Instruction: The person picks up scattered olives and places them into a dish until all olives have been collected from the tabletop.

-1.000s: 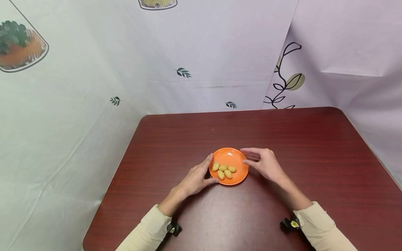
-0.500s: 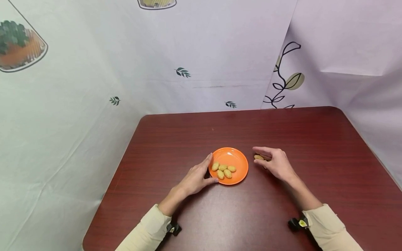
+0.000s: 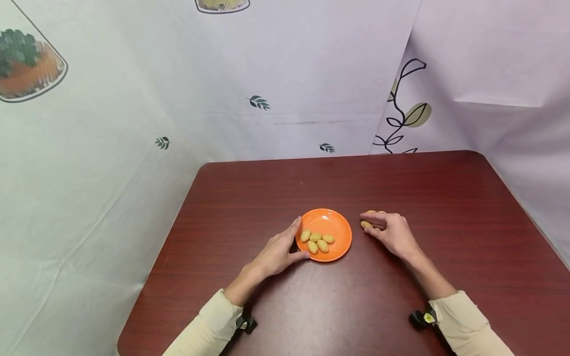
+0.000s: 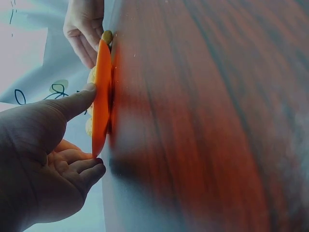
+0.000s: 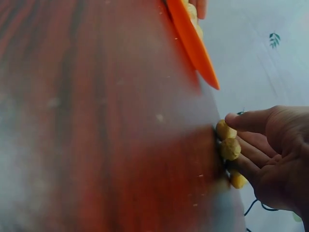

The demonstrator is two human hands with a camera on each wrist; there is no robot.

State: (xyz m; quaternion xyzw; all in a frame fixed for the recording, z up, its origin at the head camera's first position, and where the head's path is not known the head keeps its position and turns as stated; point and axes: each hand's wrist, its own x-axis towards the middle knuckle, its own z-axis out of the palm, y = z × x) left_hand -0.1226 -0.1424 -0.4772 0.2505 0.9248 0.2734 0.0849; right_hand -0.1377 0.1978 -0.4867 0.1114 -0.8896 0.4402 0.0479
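Observation:
A round orange plate (image 3: 336,228) lies on the table, with several small oval yellow-brown pieces (image 3: 315,238) of rough surface gathered toward its near left side. At the plate's left edge, my left hand (image 3: 277,254) holds the rim between thumb and fingers; the thumb (image 4: 79,102) lies over the edge in the left wrist view. Just right of the plate, my right hand (image 3: 394,235) reaches down over several more oval pieces (image 3: 366,224) on the tabletop. In the right wrist view the thumb touches one oval piece (image 5: 230,148) group's top, fingers behind; a firm pinch is not visible.
The dark red wood-grain table (image 3: 249,193) has rounded far corners. White sheeting (image 3: 303,74) with printed leaves stands behind and to the left. A dark device (image 3: 246,324) sits at the left wrist, another (image 3: 418,319) at the right.
My right hand has moved right from beside the plate's rim to the loose oval pieces, then its fingers have come lower among them. The left hand and the plate have stayed in place.

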